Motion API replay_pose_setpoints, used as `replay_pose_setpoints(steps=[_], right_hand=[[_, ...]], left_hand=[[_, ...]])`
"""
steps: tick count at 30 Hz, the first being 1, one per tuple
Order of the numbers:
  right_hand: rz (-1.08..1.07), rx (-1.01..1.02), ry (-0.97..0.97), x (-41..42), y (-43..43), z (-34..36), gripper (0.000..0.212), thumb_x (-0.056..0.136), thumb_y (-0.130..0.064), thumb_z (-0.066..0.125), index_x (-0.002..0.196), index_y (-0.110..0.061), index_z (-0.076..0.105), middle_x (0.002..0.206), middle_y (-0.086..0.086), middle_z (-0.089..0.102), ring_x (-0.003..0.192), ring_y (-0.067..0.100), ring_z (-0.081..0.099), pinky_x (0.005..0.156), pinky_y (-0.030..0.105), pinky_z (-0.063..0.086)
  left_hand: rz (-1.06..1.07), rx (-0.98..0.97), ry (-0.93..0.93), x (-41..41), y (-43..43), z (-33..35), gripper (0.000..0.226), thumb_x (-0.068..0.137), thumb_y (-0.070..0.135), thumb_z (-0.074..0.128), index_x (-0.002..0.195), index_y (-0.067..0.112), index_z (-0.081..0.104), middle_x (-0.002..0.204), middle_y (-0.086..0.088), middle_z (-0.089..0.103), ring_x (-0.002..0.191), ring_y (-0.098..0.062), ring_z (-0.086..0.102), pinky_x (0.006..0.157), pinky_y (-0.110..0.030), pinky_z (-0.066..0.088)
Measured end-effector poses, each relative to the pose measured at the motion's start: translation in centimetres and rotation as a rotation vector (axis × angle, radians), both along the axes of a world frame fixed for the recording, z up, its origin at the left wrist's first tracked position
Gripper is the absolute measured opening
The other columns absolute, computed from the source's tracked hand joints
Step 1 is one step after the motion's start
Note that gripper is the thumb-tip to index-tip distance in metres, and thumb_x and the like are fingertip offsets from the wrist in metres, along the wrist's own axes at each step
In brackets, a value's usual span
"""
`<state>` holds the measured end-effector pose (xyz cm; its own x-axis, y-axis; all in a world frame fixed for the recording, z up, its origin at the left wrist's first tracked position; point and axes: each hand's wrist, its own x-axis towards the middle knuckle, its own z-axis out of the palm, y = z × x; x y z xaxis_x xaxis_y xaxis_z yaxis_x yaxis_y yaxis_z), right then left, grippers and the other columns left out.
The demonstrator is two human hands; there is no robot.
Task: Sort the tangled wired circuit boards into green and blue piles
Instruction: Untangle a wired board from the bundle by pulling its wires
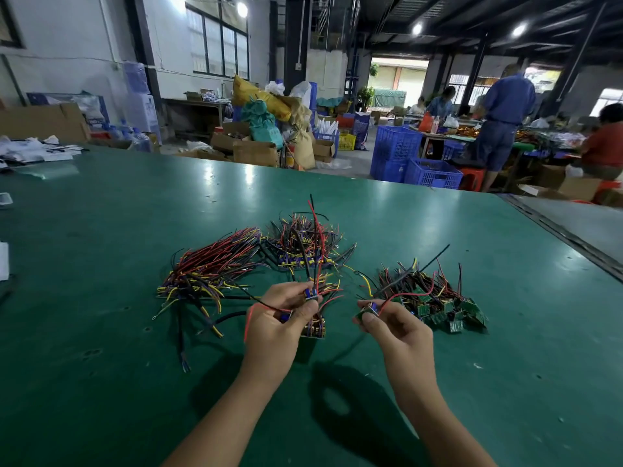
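Note:
On the green table (135, 203) lie three heaps of wired boards. A long-wired bundle (205, 271) is at the left, a tangled heap with blue boards (303, 244) sits behind my hands, and a pile of green boards (441, 305) is at the right. My left hand (279, 321) grips a small cluster of blue boards (312, 294) with red and black wires sticking up. My right hand (387, 323) pinches a single green board (367, 311) just left of the green pile, its red wire arching up.
The table's far edge runs across the middle of the view and a metal rail (559, 230) borders its right side. Papers (30, 151) lie at the far left. Blue crates (404, 156), cartons and several people stand beyond the table.

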<state>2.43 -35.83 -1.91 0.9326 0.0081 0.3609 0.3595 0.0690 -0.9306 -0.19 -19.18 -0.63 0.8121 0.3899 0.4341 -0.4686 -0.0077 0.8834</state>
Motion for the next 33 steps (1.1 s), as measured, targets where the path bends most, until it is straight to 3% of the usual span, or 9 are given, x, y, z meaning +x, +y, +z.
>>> replay_pose_setpoints(steps=[5,9,13,15,18,23,26,28,33], right_hand=[[-0.003,-0.097,0.001,-0.2,0.1,0.0,0.024,0.081,0.013,0.060,0.074,-0.010,0.067,0.091,-0.003,0.075,0.087,0.031,0.069,0.083,0.040,0.052],[0.037,-0.181,-0.023,-0.8,0.4,0.1,0.036,0.079,0.014,0.060,0.079,-0.020,0.072,0.085,-0.002,0.075,0.081,0.013,0.067,0.079,0.026,0.052],[0.090,-0.161,-0.066,-1.4,0.4,0.9,0.013,0.082,-0.021,0.061,0.084,-0.018,0.074,0.074,0.000,0.071,0.070,0.006,0.060,0.067,0.018,0.046],[0.085,-0.160,-0.073,-1.6,0.3,0.9,0.034,0.086,-0.044,0.057,0.079,-0.013,0.071,0.063,0.005,0.058,0.064,0.008,0.050,0.060,0.025,0.038],[0.014,-0.212,-0.093,-1.4,0.7,0.8,0.025,0.092,-0.035,0.064,0.070,-0.024,0.064,0.055,0.000,0.050,0.056,0.002,0.042,0.053,0.024,0.034],[0.098,-0.044,0.087,-1.1,1.3,0.2,0.027,0.091,-0.002,0.061,0.100,-0.026,0.055,0.086,0.001,0.074,0.078,0.015,0.069,0.070,0.030,0.057],[0.200,0.030,0.203,-1.0,1.6,0.2,0.033,0.081,-0.014,0.055,0.099,-0.038,0.068,0.091,-0.002,0.074,0.080,0.009,0.066,0.068,0.023,0.053],[0.289,0.127,0.299,-0.9,1.6,0.4,0.037,0.074,-0.019,0.050,0.102,-0.029,0.072,0.096,0.001,0.074,0.079,0.009,0.065,0.067,0.024,0.050],[0.273,0.049,0.306,-1.5,1.7,0.4,0.015,0.088,-0.034,0.067,0.100,-0.027,0.073,0.095,0.003,0.075,0.082,0.012,0.066,0.067,0.022,0.052]], left_hand=[[-0.033,-0.039,-0.027,0.1,-0.1,-0.2,0.026,0.077,-0.014,0.068,0.094,0.005,0.068,0.090,-0.010,0.074,0.088,-0.024,0.073,0.079,-0.030,0.058],[-0.133,0.040,0.019,-0.3,-0.7,-0.3,0.033,0.079,-0.013,0.067,0.095,0.015,0.073,0.091,-0.004,0.076,0.090,-0.020,0.073,0.080,-0.032,0.058],[-0.128,0.238,0.004,-0.7,-0.8,-0.1,0.048,0.077,-0.008,0.072,0.092,0.038,0.074,0.099,0.012,0.073,0.095,-0.005,0.068,0.083,-0.014,0.049],[-0.132,0.266,0.009,-0.8,-0.8,0.0,0.045,0.076,-0.008,0.072,0.097,0.033,0.073,0.101,0.014,0.072,0.095,-0.002,0.067,0.083,-0.011,0.047],[-0.154,0.222,0.034,-0.8,-1.1,-0.2,0.044,0.073,-0.008,0.075,0.096,0.031,0.074,0.098,0.012,0.074,0.095,-0.005,0.069,0.085,-0.015,0.049],[-0.145,0.235,0.049,-0.6,-1.3,-0.5,0.039,0.072,-0.003,0.078,0.091,0.031,0.075,0.095,0.011,0.075,0.092,-0.006,0.069,0.083,-0.017,0.050],[-0.165,0.299,0.044,-0.6,-1.0,-0.8,0.027,0.073,0.002,0.079,0.090,0.022,0.074,0.096,0.011,0.075,0.093,-0.007,0.070,0.083,-0.017,0.050],[-0.178,0.256,0.063,-0.4,-1.1,-1.1,0.028,0.069,-0.002,0.081,0.087,0.019,0.076,0.097,0.009,0.075,0.093,-0.008,0.070,0.082,-0.017,0.050],[-0.240,0.304,0.074,-0.6,-1.5,-1.5,0.039,0.071,-0.007,0.075,0.091,0.026,0.078,0.095,0.004,0.072,0.087,-0.009,0.067,0.076,-0.026,0.055]])
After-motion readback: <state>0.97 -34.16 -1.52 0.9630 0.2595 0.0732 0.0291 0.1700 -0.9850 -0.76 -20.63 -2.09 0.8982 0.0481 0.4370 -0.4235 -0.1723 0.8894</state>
